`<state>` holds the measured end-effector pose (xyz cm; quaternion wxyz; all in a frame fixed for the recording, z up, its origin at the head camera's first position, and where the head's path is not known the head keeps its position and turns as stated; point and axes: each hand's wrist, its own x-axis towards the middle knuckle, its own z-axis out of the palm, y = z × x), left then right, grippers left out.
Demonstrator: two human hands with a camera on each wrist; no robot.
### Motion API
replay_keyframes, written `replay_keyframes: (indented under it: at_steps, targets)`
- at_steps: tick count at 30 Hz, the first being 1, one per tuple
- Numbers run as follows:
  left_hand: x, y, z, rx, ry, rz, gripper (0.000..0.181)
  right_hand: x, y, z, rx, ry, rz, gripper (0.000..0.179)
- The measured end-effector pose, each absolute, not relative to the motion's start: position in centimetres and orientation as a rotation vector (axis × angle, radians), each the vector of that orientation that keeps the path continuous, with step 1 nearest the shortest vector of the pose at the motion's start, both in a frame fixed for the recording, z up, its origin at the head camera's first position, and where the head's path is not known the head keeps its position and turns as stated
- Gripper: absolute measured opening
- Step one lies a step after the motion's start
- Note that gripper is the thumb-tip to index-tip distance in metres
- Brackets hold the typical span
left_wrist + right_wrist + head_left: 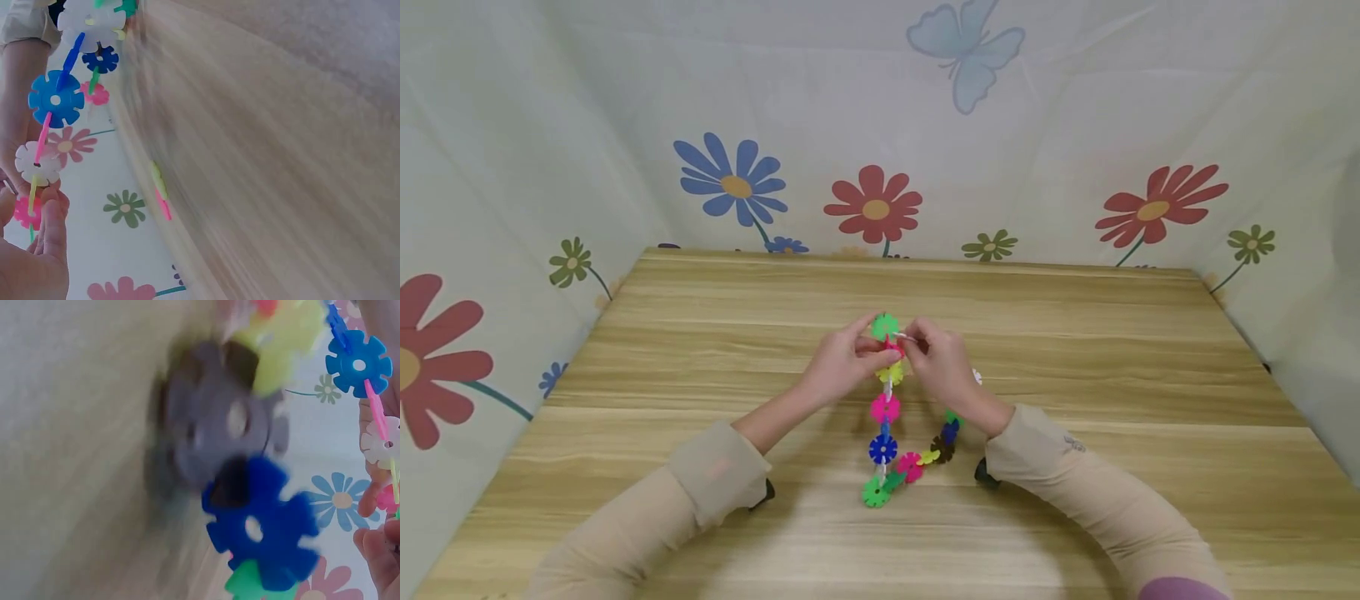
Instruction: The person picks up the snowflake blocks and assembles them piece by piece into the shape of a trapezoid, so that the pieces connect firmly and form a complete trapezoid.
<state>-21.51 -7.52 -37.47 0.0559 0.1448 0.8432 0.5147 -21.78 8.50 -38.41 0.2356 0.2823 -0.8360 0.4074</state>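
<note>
A chain of slotted plastic flower discs (885, 408) hangs from the fingers down to the tabletop, in pink, blue, yellow, white and green. My left hand (842, 358) pinches it near the top, thumb on a pink disc (892, 351). Just above stands a bright green disc (885, 326). My right hand (942, 367) pinches a white disc (901, 336), seen edge-on beside the green one; fingers partly hide it. In the right wrist view, a dark blue disc (265, 525) and a blurred brown disc (219, 422) of the chain loom close to the camera.
The chain's lower run bends rightward over the wooden table (700, 317), past a brown disc (943, 448), and passes under the right forearm. A white disc (977, 377) shows beyond that wrist. A flower-printed cloth (820, 100) stands behind the table and along its sides.
</note>
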Motion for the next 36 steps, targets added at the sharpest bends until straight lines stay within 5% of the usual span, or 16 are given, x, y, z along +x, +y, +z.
replay_keyframes:
  at_steps: [8, 36]
  targets:
    - [-21.63, -8.13, -36.78, 0.388, 2.446, 1.674, 0.032, -22.06, 8.85, -38.06, 0.798, -2.290, 1.213, 0.005]
    - [-22.01, -7.32, -37.59, 0.356, 2.344, 1.759, 0.020, -21.62, 8.66, -38.43, 0.686, -2.282, 1.237, 0.014]
